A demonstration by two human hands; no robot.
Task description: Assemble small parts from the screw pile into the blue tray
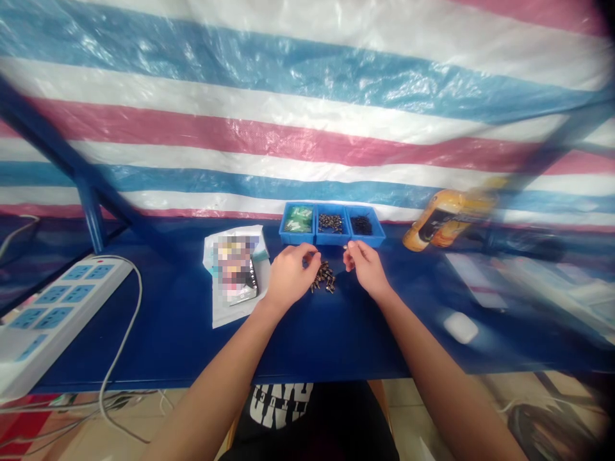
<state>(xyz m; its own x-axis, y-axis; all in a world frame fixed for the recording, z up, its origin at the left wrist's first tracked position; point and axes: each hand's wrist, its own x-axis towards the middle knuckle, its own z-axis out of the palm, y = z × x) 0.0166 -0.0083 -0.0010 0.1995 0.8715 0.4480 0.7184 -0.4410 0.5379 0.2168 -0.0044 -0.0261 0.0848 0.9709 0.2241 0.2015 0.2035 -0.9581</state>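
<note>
My right hand [364, 267] pinches a small brass-coloured metal piece [345, 248] between thumb and fingertips, just in front of the blue bins. Opposite it, my left hand [292, 274] is curled, thumb and forefinger brought close together; whatever they hold, if anything, is too small to make out. Beside the left fingertips lies a loose pile of small brass-and-dark metal pieces [327, 279] on the blue table [331, 339]. Behind the hands stand three joined blue bins [331, 240]: green-and-white pieces [298, 219] at left, similar metal pieces [330, 223] in the middle, thin black pieces [361, 225] at right.
At left, a phone [247, 288] rests on a white plastic packet [225, 317], near a white power strip [62, 307] with its cable. Orange-labelled bottles [439, 218] lie at the right, with a white rounded case [461, 327] nearer me. A striped sheet [307, 96] hangs behind.
</note>
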